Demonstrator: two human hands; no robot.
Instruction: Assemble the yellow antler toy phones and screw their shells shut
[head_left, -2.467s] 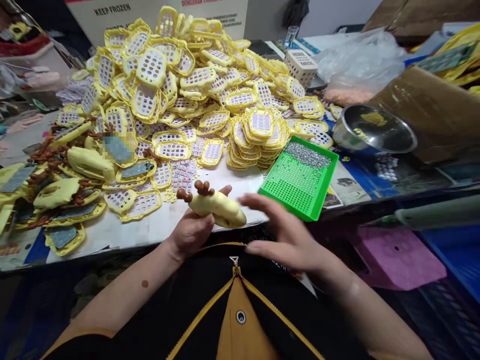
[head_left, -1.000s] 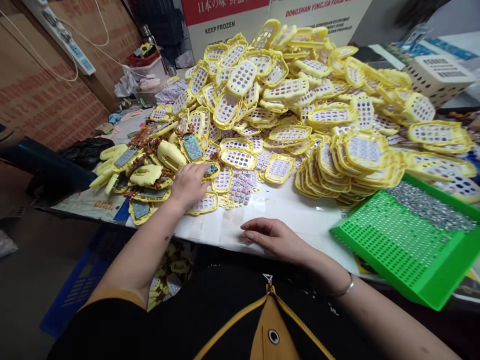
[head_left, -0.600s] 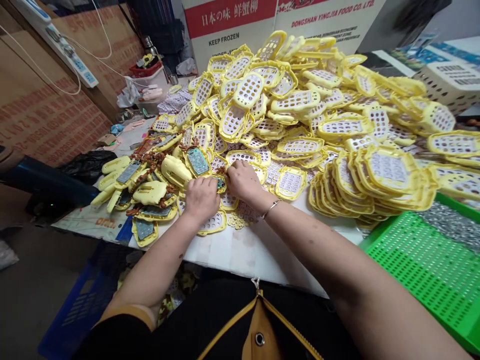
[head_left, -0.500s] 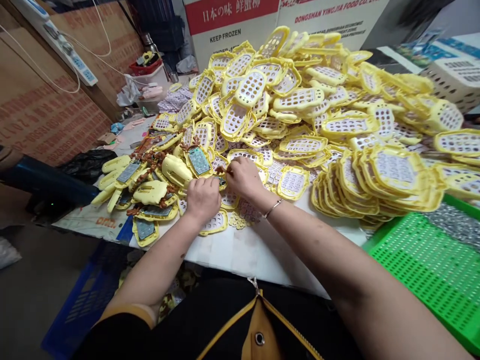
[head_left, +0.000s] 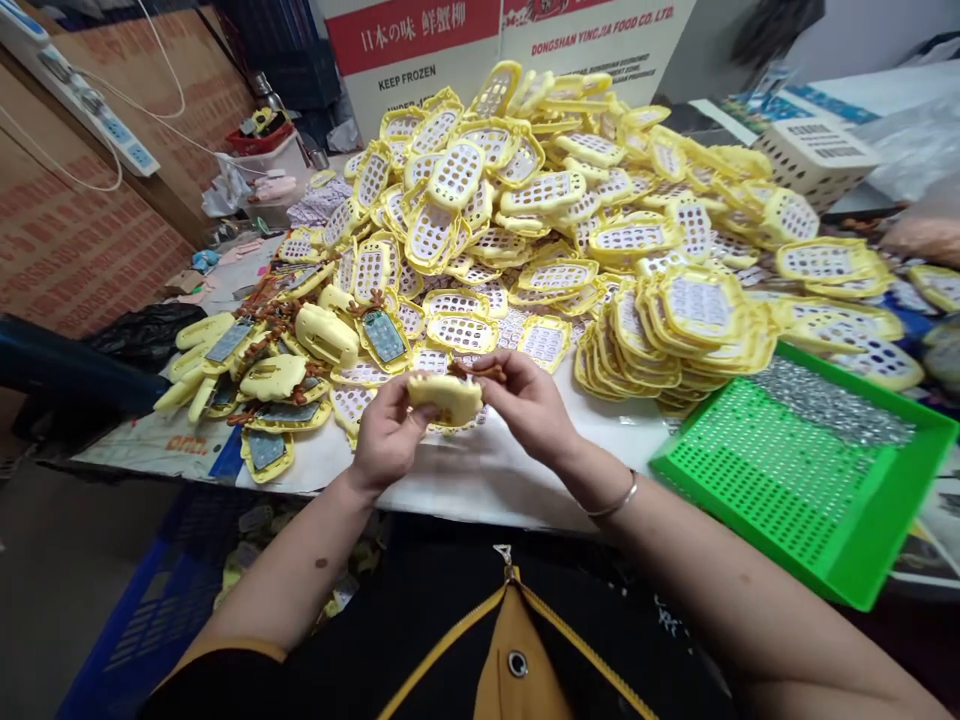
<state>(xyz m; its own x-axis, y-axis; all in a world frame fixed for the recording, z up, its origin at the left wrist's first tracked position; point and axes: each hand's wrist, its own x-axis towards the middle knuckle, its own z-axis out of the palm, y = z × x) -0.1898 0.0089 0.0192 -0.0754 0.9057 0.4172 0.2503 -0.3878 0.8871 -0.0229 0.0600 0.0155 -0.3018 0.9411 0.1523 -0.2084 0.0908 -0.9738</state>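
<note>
A yellow plastic shell [head_left: 444,400] is held up over the near part of the table, its smooth side towards me. My left hand [head_left: 391,432] grips its left end, thumb across the front. My right hand [head_left: 529,405] is closed at the shell's right end, with a brown piece [head_left: 484,371] at its fingertips; the fingers partly hide this piece. Left of my hands lies a heap of yellow shells with brown parts, some showing a grey-green circuit board [head_left: 384,337]. Behind them rises a large pile of yellow frames with white perforated inserts [head_left: 457,174].
Right of my hands is a stack of yellow frames [head_left: 697,308]. A green basket [head_left: 750,500] holding many small silvery pieces [head_left: 832,400] stands at the right. A white printed carton [head_left: 420,80] backs the pile. A blue crate [head_left: 127,610] sits below the table at left.
My hands have come nearer and lifted the yellow shell off the heap, turning it into view. The camera has swung right, showing more of the green basket.
</note>
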